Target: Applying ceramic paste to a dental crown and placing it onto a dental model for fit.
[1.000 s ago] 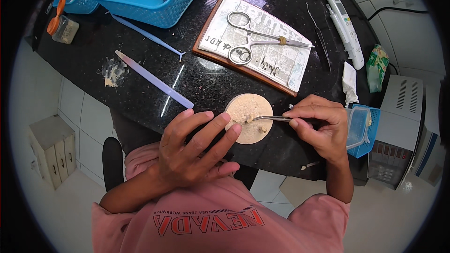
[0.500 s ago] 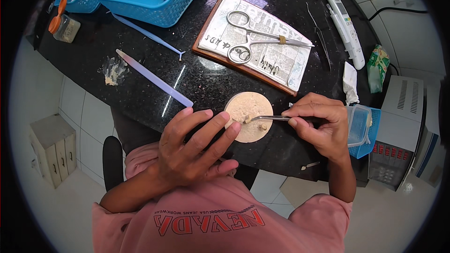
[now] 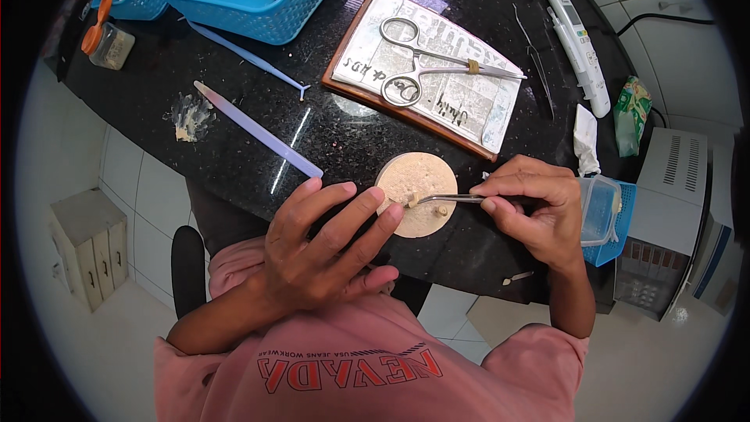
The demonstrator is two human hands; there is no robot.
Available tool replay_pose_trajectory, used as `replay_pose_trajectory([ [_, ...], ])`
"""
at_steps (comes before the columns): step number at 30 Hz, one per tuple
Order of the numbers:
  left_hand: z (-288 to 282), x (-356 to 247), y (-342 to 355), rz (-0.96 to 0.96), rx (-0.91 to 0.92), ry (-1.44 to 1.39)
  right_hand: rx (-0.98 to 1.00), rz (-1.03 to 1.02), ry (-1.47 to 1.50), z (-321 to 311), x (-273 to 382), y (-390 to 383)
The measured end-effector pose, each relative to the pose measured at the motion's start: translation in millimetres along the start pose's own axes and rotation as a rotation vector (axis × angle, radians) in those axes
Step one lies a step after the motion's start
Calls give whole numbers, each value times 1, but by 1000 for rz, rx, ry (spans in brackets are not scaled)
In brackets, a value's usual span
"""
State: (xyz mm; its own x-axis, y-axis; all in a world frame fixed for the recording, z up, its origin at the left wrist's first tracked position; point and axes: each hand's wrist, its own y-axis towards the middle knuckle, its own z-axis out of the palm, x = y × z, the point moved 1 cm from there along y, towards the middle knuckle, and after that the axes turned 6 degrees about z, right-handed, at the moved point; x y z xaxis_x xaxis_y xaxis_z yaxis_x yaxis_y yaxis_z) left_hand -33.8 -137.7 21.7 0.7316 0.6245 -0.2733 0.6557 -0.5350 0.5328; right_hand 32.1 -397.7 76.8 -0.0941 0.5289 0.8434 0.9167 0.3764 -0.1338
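A round beige disc (image 3: 422,176) with a pitted top lies near the front edge of the black counter. My right hand (image 3: 535,199) pinches a pair of curved metal tweezers (image 3: 453,198) between thumb and fingers. Their tips meet a small beige tooth-like piece (image 3: 412,200) on the disc. Another small beige piece (image 3: 441,211) stands on the disc close by. At the disc's left rim my left hand (image 3: 328,234) has its fingers spread, fingertips touching or very near the rim. Nothing shows in that hand.
Beyond the disc, scissor-handled forceps (image 3: 414,55) rest on a wood-edged pad (image 3: 461,101). A lilac spatula (image 3: 258,129), a blue stick (image 3: 242,55) and a blue basket (image 3: 297,19) lie left. Rightward are tweezers (image 3: 537,70), a white pipette (image 3: 580,55) and a clear tub (image 3: 598,207).
Almost nothing differs. The whole view has shifted very slightly; both hands, the tweezers and the pieces on the disc keep their places.
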Motion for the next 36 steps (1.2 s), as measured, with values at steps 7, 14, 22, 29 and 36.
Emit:
replay_pose_trajectory([
  [7, 0, 0, 1, -2, -7, -1, 7, 10, -27, -2, 2, -1],
  [14, 0, 0, 1, -1, -12, 3, -29, -49, -101, -1, 19, -5],
  [22, -1, 0, 2, -34, -22, -12, -102, -93, -324, 0, 44, -12],
  [29, 1, 2, 0, -12, -37, -24, -118, -158, -465, 2, 61, -16],
  [36, -2, 5, 2, -21, -49, -74, -118, -183, -594, 7, 75, -19],
])
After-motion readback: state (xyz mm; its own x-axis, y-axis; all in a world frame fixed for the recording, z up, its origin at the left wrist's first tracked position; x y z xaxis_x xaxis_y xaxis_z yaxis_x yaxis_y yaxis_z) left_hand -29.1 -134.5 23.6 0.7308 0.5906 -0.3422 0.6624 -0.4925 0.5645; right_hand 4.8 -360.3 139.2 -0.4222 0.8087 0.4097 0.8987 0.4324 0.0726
